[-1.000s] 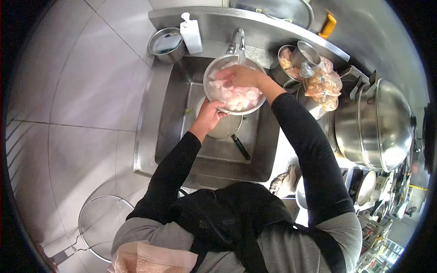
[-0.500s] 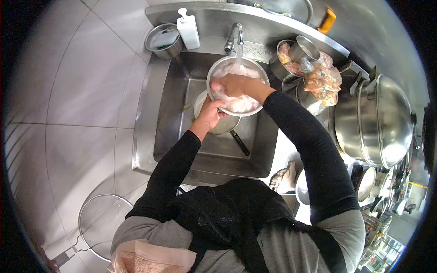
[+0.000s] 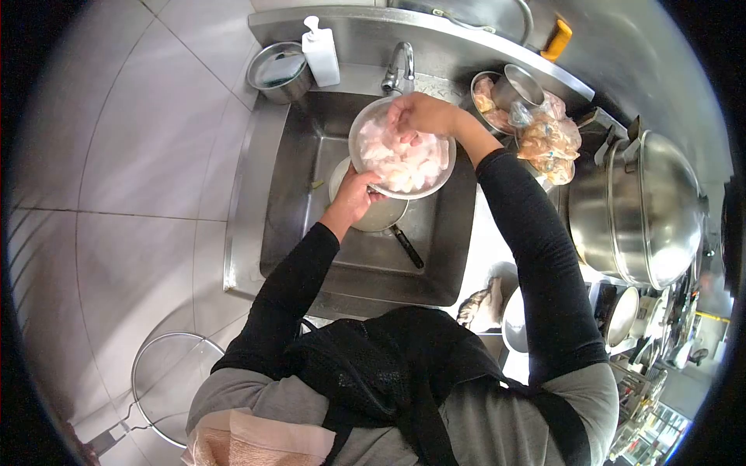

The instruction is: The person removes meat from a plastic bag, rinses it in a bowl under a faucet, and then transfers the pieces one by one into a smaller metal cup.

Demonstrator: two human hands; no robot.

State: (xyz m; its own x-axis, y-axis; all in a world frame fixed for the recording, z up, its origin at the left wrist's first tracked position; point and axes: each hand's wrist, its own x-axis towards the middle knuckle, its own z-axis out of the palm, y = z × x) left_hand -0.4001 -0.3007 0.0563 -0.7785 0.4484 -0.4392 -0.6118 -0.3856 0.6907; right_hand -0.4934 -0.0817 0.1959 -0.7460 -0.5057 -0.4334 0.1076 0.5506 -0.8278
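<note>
A round metal bowl point(image 3: 445, 180) full of pale pinkish-white pieces of food point(image 3: 406, 161) is held above the sink point(image 3: 350, 268). My left hand point(image 3: 357, 194) grips the bowl's lower left rim. Over the bowl's upper part is my right hand point(image 3: 422, 116), its fingers curled down at the top of the pieces; what they hold, if anything, is hidden. The faucet point(image 3: 400, 66) stands just behind the bowl. Below, in the sink, lies a pan with a black handle point(image 3: 407, 246), partly covered by the bowl and my left hand.
A white pump bottle point(image 3: 321, 57) and a metal pot point(image 3: 280, 74) stand at the back left. Bagged food point(image 3: 549, 140) and metal containers are right of the sink, beside a large domed steel pot point(image 3: 649, 210). A round strainer point(image 3: 175, 334) is at the lower left.
My right hand has lifted out of the pieces and moved up and right, toward the faucet side. The bowl has shifted slightly left, and more of its contents show.
</note>
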